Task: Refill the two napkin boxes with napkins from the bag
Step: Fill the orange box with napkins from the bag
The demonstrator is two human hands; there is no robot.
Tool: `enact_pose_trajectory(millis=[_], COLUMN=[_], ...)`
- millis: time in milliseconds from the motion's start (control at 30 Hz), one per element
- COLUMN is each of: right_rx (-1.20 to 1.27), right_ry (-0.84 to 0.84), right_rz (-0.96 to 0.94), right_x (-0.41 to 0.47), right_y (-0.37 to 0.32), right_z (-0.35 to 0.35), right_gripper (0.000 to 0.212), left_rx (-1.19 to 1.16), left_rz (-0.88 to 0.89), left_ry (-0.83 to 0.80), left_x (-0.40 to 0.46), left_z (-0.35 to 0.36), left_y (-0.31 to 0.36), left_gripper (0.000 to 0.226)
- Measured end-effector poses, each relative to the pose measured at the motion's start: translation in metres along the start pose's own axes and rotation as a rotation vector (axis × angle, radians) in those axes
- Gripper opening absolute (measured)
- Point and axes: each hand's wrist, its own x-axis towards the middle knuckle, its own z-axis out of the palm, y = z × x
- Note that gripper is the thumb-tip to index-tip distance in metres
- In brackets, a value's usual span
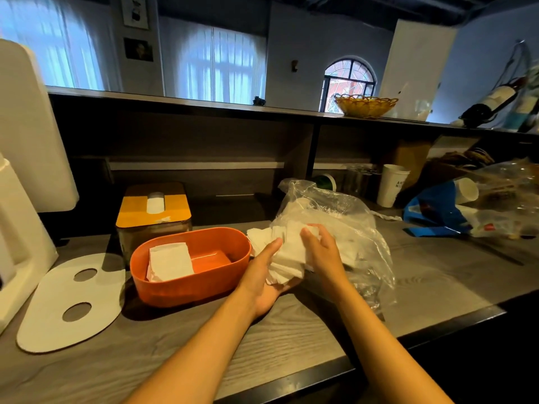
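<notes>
A loose stack of white paper napkins [287, 255] is held at the mouth of the clear crinkled plastic bag [335, 217], cradled from below by the left hand [267, 282], fingers curled under. It is steadied on top by the right hand [319, 247], fingers bent over it, probably so no napkins slip. At nine o'clock from the stack the open orange oval plastic box [189, 263] is waiting, only partly filled.

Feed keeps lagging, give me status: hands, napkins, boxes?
Left hand and right hand grip napkin stack at clear bag. Orange box open, part filled. Yellow box lidded. Path clear.
</notes>
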Motion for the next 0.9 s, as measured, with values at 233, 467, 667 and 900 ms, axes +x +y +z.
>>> enact_pose_trajectory(millis=[233, 467, 667, 900], right_rx=[-0.342, -0.475, -0.537, -0.203], right_ry=[0.005, -0.242, -0.123, -0.106], right_rz=[-0.203, -0.183, -0.299, -0.300], right_x=[0.010, 0.008, 0.007, 0.004], right_y=[0.012, 0.011, 0.006, -0.001], right_z=[-0.006, -0.015, -0.013, -0.015], right_gripper=[0.025, 0.059, 0.030, 0.022], left_rx=[0.016, -0.054, -0.077, -0.133], left_rz=[0.030, 0.034, 0.010, 0.003], left_ry=[0.078, 0.068, 0.105, 0.121], left_x=[-0.003, -0.004, -0.004, -0.005], left_z=[-0.001, 0.001, 0.000, 0.001], left_y=[-0.001, 0.003, 0.003, 0.005], left_gripper=[0.029, 0.027, 0.034, 0.039])
